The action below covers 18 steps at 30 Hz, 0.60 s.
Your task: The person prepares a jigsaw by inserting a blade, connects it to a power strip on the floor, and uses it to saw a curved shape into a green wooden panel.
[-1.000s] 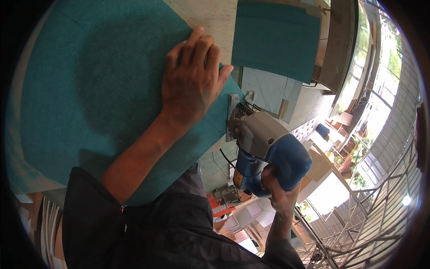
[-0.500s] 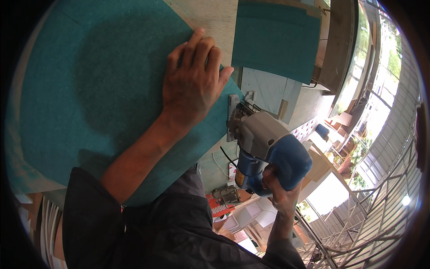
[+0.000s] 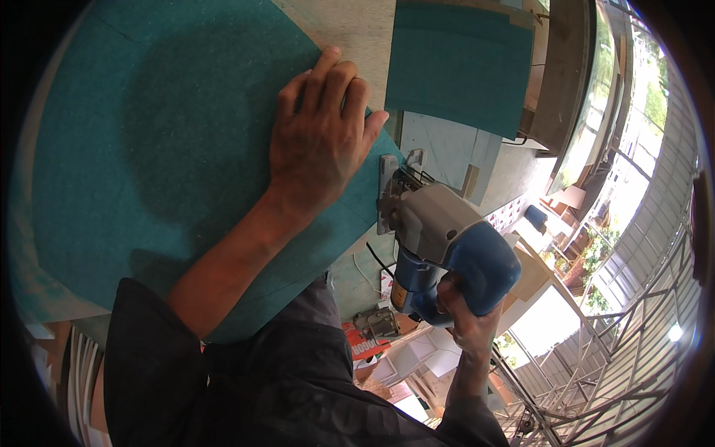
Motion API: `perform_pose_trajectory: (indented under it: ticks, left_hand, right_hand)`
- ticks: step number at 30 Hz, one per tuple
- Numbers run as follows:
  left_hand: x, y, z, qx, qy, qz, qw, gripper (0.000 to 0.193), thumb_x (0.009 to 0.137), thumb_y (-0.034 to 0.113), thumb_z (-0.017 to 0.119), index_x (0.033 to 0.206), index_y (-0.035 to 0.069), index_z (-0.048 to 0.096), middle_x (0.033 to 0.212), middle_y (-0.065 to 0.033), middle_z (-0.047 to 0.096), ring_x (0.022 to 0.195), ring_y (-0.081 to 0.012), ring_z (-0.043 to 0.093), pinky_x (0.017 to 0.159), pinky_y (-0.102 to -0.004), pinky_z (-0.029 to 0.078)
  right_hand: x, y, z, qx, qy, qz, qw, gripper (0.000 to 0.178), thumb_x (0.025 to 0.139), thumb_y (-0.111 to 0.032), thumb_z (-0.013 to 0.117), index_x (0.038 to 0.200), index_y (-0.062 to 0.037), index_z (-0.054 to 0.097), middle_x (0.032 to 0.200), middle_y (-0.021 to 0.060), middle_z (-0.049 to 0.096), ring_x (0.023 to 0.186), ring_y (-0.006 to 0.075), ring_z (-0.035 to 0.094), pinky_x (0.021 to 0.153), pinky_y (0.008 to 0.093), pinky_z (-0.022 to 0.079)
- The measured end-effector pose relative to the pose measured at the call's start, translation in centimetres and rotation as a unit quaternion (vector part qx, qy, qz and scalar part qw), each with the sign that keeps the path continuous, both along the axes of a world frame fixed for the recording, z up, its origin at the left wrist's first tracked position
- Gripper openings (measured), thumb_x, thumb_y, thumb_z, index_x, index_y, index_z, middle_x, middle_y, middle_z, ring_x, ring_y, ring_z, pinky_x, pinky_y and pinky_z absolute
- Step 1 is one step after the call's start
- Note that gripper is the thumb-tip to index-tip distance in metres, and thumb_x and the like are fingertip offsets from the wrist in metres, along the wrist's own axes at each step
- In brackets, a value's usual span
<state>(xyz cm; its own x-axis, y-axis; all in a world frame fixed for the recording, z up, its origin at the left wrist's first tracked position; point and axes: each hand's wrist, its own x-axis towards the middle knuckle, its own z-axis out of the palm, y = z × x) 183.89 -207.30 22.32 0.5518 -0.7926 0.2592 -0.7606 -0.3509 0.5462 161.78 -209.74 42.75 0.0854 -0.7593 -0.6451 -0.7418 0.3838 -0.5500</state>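
Observation:
A large green board (image 3: 201,134) fills the left of the head view. Flat on it, near its right edge, lies my left hand (image 3: 320,134), fingers stretched out and thumb apart. My right hand (image 3: 471,320) is wrapped round the handle of a blue and grey jigsaw (image 3: 439,223). The saw's metal base plate (image 3: 387,186) rests at the board's right corner, just below and right of my left thumb. Where the blade meets the board is hidden by the tool's body.
Beyond the board a pale wooden surface (image 3: 357,30) shows. Another green panel (image 3: 458,71) lies at the upper right. A dark cable hangs below the saw. Boxes and boards (image 3: 417,354) clutter the floor, and metal roof framing (image 3: 596,372) shows at the right.

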Motion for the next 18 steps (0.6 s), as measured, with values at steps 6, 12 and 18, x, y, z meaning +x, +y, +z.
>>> perform_pose_trajectory:
  ticks: [6, 12, 18]
  left_hand:
    - [0.09, 0.12, 0.17, -0.004, 0.005, -0.002, 1.0, 0.043, 0.086, 0.038, 0.081, 0.111, 0.01, 0.06, 0.119, -0.0036, 0.059, 0.132, -0.0233, 0.055, 0.104, -0.0397, 0.037]
    - [0.15, 0.32, 0.42, -0.005, 0.008, 0.001, 1.0, 0.043, 0.086, 0.036, 0.082, 0.111, 0.009, 0.06, 0.118, -0.0037, 0.059, 0.131, -0.0229, 0.055, 0.104, -0.0395, 0.037]
    - [0.04, 0.32, 0.26, -0.004, -0.001, -0.001, 1.0, 0.044, 0.085, 0.037, 0.082, 0.111, 0.009, 0.06, 0.119, -0.0041, 0.058, 0.132, -0.0222, 0.053, 0.105, -0.0401, 0.038]
  right_hand:
    - [0.3, -0.41, 0.23, 0.004, 0.006, 0.018, 1.0, 0.021, 0.083, -0.001, 0.077, 0.103, -0.0004, 0.071, 0.085, 0.0024, 0.071, 0.075, 0.0095, 0.066, 0.07, 0.0252, 0.053]
    - [0.8, -0.55, 0.52, 0.001, 0.005, 0.023, 1.0, 0.018, 0.083, -0.002, 0.077, 0.1, 0.0003, 0.071, 0.086, 0.0033, 0.072, 0.076, 0.0102, 0.067, 0.073, 0.0263, 0.054]
    - [0.66, -0.84, 0.54, 0.007, 0.007, 0.033, 0.999, 0.019, 0.082, -0.002, 0.078, 0.1, 0.0008, 0.072, 0.086, 0.0042, 0.073, 0.078, 0.011, 0.068, 0.074, 0.0266, 0.055]
